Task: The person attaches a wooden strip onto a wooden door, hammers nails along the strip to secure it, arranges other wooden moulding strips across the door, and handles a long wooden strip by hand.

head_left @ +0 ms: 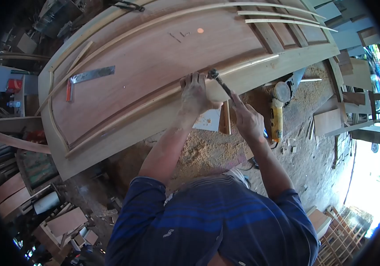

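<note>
My right hand (248,120) is wrapped round the handle of a hammer (222,84). The hammer's dark head is close beside the fingertips of my left hand (194,94). That left hand is closed over a thin wooden moulding strip (154,103) along the inner edge of the door frame, its thumb out to the right. Whether it also holds a nail is hidden. Beneath both hands lies a large wooden door (154,57) with a reddish panel and pale frame. A try square (90,76) with a red handle rests on the panel at the left.
Long thin strips (283,21) lie across the door's far side. To the right of my right hand is a yellow power tool (277,119). Sawdust (207,148) covers the surface below the door. Wood offcuts (68,221) are piled at the lower left.
</note>
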### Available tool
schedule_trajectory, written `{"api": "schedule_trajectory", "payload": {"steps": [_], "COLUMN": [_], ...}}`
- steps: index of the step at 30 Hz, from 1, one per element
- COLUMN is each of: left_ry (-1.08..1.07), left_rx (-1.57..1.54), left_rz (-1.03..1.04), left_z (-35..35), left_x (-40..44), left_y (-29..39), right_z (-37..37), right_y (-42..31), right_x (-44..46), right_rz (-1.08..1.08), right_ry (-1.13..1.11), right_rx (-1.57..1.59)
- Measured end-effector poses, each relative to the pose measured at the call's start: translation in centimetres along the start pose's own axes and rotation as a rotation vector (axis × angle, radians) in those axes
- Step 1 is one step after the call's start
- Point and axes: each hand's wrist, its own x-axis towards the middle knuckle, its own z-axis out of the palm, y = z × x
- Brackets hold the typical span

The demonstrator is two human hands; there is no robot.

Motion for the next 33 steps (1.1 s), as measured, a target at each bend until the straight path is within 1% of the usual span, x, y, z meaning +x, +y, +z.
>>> {"api": "schedule_trajectory", "payload": {"steps": [2, 5, 7, 10, 12, 13, 16, 17, 20, 21, 24, 25, 28, 29, 32, 33], "left_ry": [0.001, -0.06, -0.099, -0.168, -0.155, -0.15, -0.156, -0.16, -0.157, -0.142, -0.138, -0.139, -0.122, -0.141, -0.167, -0.158], "left_rx": [0.001, 0.018, 0.087, 0.145, 0.104, 0.083, 0.11, 0.117, 0.141, 0.148, 0.174, 0.181, 0.202, 0.193, 0.159, 0.145], "left_rz": [0.021, -0.001, -0.014, -0.044, 0.003, 0.03, 0.069, 0.068, 0.071, 0.079, 0.073, 0.068, 0.082, 0.077, 0.067, 0.072], "left_z": [0.2, -0.6, -0.7, -0.8, -0.2, 0.3, 2.4, 3.2, 5.6, 6.0, 7.1, 7.4, 8.4, 8.7, 9.3, 10.0], "left_x": [-0.2, -0.4, 0.6, 1.7, 3.3, 4.3, 7.6, 8.7, 11.4, 12.0, 13.3, 13.7, 14.9, 15.4, 17.0, 17.5], "left_y": [-0.3, 0.4, 0.9, 2.2, 3.4, 4.3, 7.6, 8.6, 11.0, 11.9, 13.8, 14.2, 15.2, 15.6, 16.7, 17.0], "right_z": [-0.3, 0.1, 0.0, 0.4, 0.5, -0.1, -1.0, -1.0, -2.5, -2.8, -1.1, -1.0, -0.3, -0.3, -0.7, -0.8], "right_y": [-0.4, 0.2, 0.7, 1.8, 2.6, 2.9, 4.6, 5.6, 7.5, 8.0, 10.2, 10.6, 11.4, 11.5, 11.8, 11.8], "right_x": [-0.4, -0.7, -1.4, -5.3, -7.7, -9.2, -12.0, -12.5, -13.9, -13.8, -13.9, -13.9, -12.9, -12.5, -11.1, -10.9], "right_rz": [0.015, 0.051, 0.064, 0.111, 0.159, 0.29, 0.445, 0.407, 0.649, 0.64, 0.436, 0.464, 0.408, 0.405, 0.358, 0.403], "right_ry": [0.044, -0.046, 0.059, 0.219, 0.349, 0.264, 0.28, 0.317, 0.139, 0.15, 0.353, 0.315, 0.374, 0.364, 0.382, 0.358], "right_rx": [0.068, 0.021, 0.139, 0.343, 0.469, 0.506, 0.579, 0.496, 0.515, 0.481, 0.454, 0.471, 0.51, 0.53, 0.466, 0.516]}}
